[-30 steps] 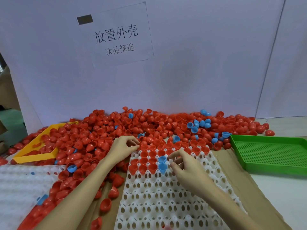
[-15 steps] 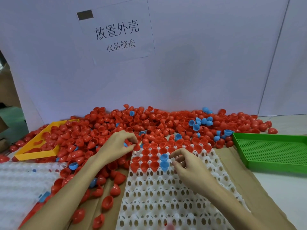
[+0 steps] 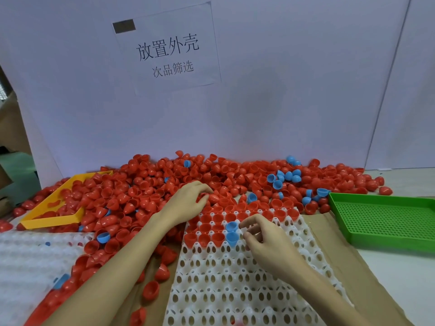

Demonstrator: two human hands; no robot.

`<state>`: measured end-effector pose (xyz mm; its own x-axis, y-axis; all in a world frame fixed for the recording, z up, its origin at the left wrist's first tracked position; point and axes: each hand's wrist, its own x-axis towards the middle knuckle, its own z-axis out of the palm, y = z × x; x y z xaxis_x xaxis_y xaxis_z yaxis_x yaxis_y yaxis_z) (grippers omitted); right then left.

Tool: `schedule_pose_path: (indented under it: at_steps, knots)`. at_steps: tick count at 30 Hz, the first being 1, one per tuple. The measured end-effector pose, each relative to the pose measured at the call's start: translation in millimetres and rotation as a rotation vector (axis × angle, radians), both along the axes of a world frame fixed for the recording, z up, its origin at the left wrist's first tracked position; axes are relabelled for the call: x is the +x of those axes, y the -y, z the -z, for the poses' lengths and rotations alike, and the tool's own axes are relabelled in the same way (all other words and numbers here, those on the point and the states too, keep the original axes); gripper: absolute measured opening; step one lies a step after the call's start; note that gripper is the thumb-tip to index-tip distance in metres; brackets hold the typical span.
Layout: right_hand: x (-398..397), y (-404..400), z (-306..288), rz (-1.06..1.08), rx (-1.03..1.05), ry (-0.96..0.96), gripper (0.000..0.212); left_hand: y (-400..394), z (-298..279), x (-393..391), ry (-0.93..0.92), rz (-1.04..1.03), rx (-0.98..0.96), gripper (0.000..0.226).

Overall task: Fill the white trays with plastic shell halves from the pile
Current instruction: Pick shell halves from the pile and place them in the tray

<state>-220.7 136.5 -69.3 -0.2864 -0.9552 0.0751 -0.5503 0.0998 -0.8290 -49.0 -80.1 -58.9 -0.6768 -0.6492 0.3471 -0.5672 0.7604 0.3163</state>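
Observation:
A big pile of red shell halves (image 3: 150,191), with a few blue ones, lies along the back wall. In front of it lies a white tray (image 3: 235,283) with rows of holes. Its far rows hold red shells and two blue shells (image 3: 231,231). My left hand (image 3: 188,203) is at the tray's far left corner, its fingers and thumb curled round a red shell half (image 3: 213,197). My right hand (image 3: 266,241) hovers over the tray just right of the blue shells, fingers loosely bent, holding nothing that I can see.
A yellow tray (image 3: 47,220) sits half buried in the pile at the left. A green perforated tray (image 3: 381,220) stands at the right. A second white tray (image 3: 28,255) lies at the near left. Brown cardboard (image 3: 329,250) lies under the work tray.
My left hand has moved right from the pile to the tray's far left corner. My right hand has stayed over the tray beside the blue shells.

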Motion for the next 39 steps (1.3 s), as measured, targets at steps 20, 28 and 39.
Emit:
schedule_pose_path:
  at_steps: [20, 28, 39]
  knots:
    - [-3, 0, -1, -0.004, -0.004, 0.027, 0.016, 8, -22, -34, 0.057, -0.107, 0.016, 0.030]
    - [-2, -1, -6, 0.018, -0.022, 0.111, 0.018, -69, -14, -5, -0.398, 0.038, 0.174, 0.029]
    - [3, -7, -16, -0.149, -0.130, 0.403, 0.017, -141, 7, 11, -0.553, 0.228, 0.191, 0.035]
